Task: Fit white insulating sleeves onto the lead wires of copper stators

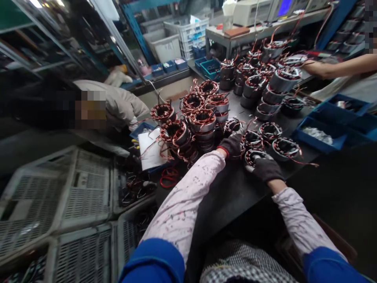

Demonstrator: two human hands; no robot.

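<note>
right hand (pixel 267 168) grips one copper-wound ring (pixel 250 157), left hand (pixel 232 145) touches one, its grasp unclear.

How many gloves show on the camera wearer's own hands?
2: one on the left hand, among the wire-wound rings; one on the right hand, holding the nearest ring. Some fingertips are hidden.

Wire-wound metal rings (pixel 249 154), openings upward, close together

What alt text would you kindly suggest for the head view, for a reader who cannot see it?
A person's gloved right hand holds a wire-wound metal ring at a dark table, the gloved left hand beside similar rings. Stacked rings stand beyond; blue bins sit at right.
</note>
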